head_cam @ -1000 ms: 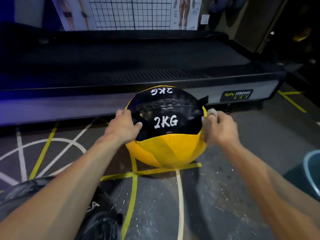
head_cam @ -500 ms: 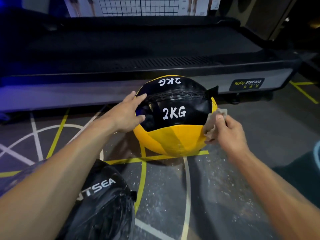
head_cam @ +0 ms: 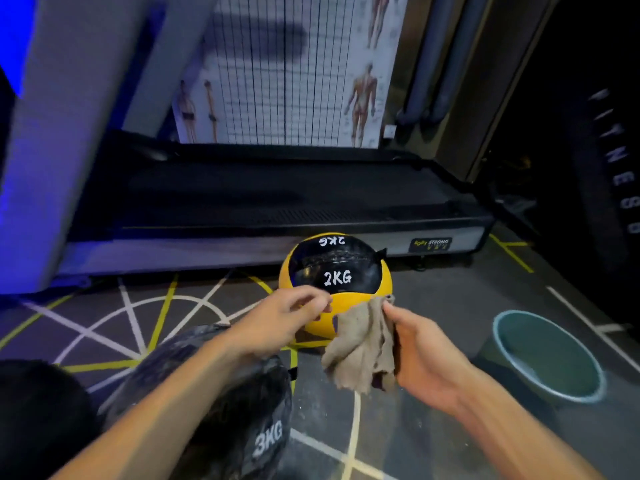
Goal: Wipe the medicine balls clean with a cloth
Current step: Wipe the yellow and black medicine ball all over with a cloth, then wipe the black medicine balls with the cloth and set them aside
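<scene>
A black and yellow medicine ball (head_cam: 337, 268) marked 2KG sits on the floor against the treadmill's edge. My right hand (head_cam: 420, 351) holds a crumpled beige cloth (head_cam: 363, 348), which hangs in front of the ball's lower right. My left hand (head_cam: 287, 317) hovers just in front of the ball with loosely curled fingers and holds nothing. A second, black medicine ball (head_cam: 228, 403) marked 3KG lies at the lower left, under my left forearm.
A black treadmill (head_cam: 277, 199) spans the back, with a wall chart behind it. A teal bucket (head_cam: 550, 358) stands on the floor at the right. Floor lines in white and yellow cross the grey mat. A large dark tyre (head_cam: 609, 174) stands at the far right.
Both hands have come off the 2KG ball and drawn back toward me. The cloth now hangs free from my right hand. The view has tilted up and pulled back.
</scene>
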The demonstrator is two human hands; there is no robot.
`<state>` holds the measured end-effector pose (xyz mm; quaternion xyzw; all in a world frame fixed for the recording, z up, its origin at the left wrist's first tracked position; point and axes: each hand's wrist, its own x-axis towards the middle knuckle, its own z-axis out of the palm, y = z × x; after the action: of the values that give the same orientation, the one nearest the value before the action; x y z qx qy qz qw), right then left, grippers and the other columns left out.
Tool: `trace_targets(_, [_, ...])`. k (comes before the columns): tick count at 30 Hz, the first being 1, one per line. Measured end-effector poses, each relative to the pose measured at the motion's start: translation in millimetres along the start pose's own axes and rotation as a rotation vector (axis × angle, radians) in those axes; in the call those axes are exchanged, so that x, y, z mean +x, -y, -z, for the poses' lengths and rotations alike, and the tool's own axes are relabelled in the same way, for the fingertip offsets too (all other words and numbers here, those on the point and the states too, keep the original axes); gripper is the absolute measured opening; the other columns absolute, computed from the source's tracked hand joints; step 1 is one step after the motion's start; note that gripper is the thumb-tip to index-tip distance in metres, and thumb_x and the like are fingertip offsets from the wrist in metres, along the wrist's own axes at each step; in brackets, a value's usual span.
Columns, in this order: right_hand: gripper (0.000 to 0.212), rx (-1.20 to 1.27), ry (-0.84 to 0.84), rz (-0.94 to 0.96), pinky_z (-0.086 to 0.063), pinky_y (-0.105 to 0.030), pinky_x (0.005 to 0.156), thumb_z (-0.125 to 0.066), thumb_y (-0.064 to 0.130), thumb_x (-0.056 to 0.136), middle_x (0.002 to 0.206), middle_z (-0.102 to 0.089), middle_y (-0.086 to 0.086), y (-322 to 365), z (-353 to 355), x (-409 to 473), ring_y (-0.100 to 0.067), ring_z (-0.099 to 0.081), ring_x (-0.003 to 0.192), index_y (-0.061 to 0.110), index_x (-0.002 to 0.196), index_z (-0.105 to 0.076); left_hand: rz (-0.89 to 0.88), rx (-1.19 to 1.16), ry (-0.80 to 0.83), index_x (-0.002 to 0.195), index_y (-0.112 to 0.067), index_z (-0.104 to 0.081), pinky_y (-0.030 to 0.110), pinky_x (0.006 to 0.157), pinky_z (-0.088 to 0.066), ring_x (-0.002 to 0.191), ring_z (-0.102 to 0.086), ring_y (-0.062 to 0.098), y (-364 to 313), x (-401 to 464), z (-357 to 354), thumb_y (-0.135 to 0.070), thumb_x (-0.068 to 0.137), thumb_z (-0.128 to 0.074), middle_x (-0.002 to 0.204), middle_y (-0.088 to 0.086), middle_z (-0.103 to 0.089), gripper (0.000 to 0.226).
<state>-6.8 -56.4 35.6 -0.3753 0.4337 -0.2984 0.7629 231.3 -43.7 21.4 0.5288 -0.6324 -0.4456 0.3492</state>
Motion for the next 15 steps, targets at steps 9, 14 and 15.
trace_targets(9, [0.053, -0.122, 0.198, 0.109, -0.047, -0.052, 0.108, -0.045, 0.047, 0.105, 0.129, -0.066, -0.024, 9.0, -121.8, -142.1, -0.039, -0.062, 0.122, 0.006, 0.129, -0.069, -0.054, 0.075, 0.14, 0.104, -0.01, -0.073, 0.033, 0.072, -0.044, 0.078, -0.057, 0.016, -113.1, -153.5, 38.6, -0.051, 0.086, -0.078, 0.092, 0.024, -0.068, 0.045])
trace_targets(14, [0.028, -0.329, 0.183, 0.248, -0.058, -0.042, 0.093, -0.066, 0.014, 0.098, 0.119, -0.074, -0.016, -20.4, -156.6, -165.4, -0.029, -0.07, 0.112, 0.005, 0.124, -0.068, -0.004, 0.017, 0.007, 0.085, -0.01, -0.071, 0.031, 0.065, -0.039, 0.07, -0.05, 0.019, -117.3, -227.1, 61.4, -0.038, 0.091, -0.076, 0.075, 0.005, -0.059, 0.029])
trace_targets(15, [0.027, -0.34, 0.138, 0.264, -0.06, -0.04, 0.088, -0.068, 0.012, 0.096, 0.118, -0.074, -0.016, -28.6, -158.2, -163.2, -0.028, -0.071, 0.11, 0.002, 0.122, -0.068, 0.013, 0.008, -0.015, 0.08, -0.015, -0.07, 0.029, 0.064, -0.038, 0.067, -0.049, 0.015, -114.7, -240.8, 63.7, -0.036, 0.092, -0.075, 0.072, 0.001, -0.057, 0.025])
